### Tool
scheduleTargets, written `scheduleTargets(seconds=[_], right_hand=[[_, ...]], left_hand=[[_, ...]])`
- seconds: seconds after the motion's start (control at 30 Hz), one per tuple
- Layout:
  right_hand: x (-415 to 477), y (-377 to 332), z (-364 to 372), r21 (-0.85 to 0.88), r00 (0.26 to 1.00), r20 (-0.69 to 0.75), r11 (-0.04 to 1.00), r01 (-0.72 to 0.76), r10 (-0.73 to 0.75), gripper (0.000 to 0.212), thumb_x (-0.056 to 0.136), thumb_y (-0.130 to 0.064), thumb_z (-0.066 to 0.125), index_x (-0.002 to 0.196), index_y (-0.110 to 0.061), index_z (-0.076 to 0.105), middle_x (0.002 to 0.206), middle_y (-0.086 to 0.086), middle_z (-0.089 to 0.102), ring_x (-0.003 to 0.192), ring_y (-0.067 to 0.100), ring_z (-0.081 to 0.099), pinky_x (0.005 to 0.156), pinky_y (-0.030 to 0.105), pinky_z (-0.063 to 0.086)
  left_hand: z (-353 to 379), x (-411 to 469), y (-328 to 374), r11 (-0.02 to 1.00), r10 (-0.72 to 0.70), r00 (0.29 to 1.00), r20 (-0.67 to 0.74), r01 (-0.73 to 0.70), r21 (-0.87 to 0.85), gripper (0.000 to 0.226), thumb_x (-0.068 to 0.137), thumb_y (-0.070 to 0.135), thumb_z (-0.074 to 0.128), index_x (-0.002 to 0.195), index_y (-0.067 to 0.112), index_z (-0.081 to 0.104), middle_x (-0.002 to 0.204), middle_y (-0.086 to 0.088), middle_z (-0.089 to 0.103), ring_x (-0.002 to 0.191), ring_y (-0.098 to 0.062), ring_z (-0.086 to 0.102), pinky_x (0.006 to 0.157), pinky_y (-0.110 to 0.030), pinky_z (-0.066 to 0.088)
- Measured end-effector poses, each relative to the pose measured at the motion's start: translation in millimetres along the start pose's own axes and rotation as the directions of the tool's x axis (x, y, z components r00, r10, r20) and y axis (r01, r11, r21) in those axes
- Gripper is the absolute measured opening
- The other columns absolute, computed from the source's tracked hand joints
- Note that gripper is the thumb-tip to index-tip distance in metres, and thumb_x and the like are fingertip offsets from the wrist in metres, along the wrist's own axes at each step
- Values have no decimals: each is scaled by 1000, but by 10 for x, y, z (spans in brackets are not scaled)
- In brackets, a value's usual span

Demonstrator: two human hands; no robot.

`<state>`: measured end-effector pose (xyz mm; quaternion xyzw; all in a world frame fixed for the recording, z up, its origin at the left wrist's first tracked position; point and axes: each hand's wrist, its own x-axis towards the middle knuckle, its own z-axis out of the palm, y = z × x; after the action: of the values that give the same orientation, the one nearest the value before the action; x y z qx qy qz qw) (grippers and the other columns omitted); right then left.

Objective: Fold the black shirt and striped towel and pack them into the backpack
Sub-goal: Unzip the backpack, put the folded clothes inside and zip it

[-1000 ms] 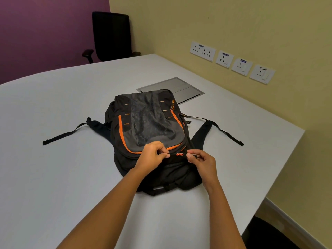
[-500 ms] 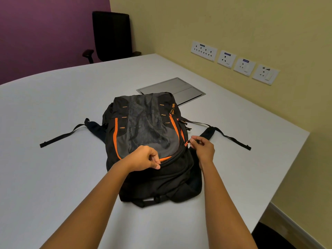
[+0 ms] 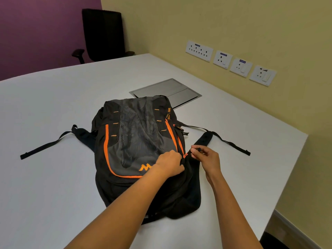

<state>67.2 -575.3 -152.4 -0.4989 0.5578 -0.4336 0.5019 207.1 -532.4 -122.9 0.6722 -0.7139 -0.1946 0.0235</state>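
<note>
A black and grey backpack (image 3: 136, 141) with orange zips lies flat on the white table (image 3: 45, 108), its straps spread to both sides. My left hand (image 3: 169, 163) grips the bag's fabric beside the right-hand orange zip. My right hand (image 3: 204, 157) pinches the dark zip pull just right of the orange slider (image 3: 185, 155). No black shirt or striped towel is in view.
A grey metal cable hatch (image 3: 179, 94) is set into the table behind the bag. Wall sockets (image 3: 230, 62) line the yellow wall on the right. A black office chair (image 3: 103, 35) stands at the far end. The table's right edge runs close to my right arm.
My right hand has drawn the zip pull from the bag's near end up along its right side. My left hand has followed to the right, uncovering the orange logo.
</note>
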Motion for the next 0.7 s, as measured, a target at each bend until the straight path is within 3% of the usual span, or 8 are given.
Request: scheduleTargets(seconds=[0.1,0.17,0.33,0.43,0.53,0.7], right_hand=[[161,40,120,-38,997,-73,999,-29,26,17,84,-9,67,100,-13,71,85,-6,68,81,7,66,62,10,51],[284,41,220,-61,994,-107,997,-40,34,17,85,-9,67,101,-12,71,89,-2,69,79,8,65,69,14,52],[655,-44,447,-166,991,-115,985,44,-64,15,84,-8,68,98,-8,72,90,5,69,72,9,64,70,13,51],[893,-129,593,-235,985,-125,968,91,-123,16,85,-10,66,100,-5,71,91,5,67,81,14,62,70,15,49],[1125,-187,751,-242,980,-146,965,100,-138,15,86,-11,66,100,-6,71,97,9,70,84,17,63,80,29,55],[1286,-225,924,-311,978,-148,945,98,-150,16,87,-8,64,101,-3,71,104,12,69,89,18,61,83,22,47]], left_hand=[[-26,40,-68,996,56,998,18,-55,-66,23,90,28,52,77,9,51,77,-5,50,76,-25,50,65,-31,38],[-57,53,-133,994,85,996,39,-82,-78,30,89,29,53,66,13,43,66,0,43,71,-23,47,63,-29,35],[-99,63,-232,985,170,985,35,-170,14,28,88,35,51,69,15,47,66,2,48,69,-20,48,65,-30,37],[-106,43,-269,977,212,977,28,-213,29,28,88,36,50,69,15,47,62,5,45,62,-15,44,63,-29,33],[-88,4,-303,974,226,973,52,-227,18,28,88,36,50,68,16,46,59,6,43,53,-11,40,62,-28,31],[-71,17,-371,975,224,969,106,-223,-28,28,87,38,51,68,18,46,65,4,49,62,-15,45,65,-29,34]])
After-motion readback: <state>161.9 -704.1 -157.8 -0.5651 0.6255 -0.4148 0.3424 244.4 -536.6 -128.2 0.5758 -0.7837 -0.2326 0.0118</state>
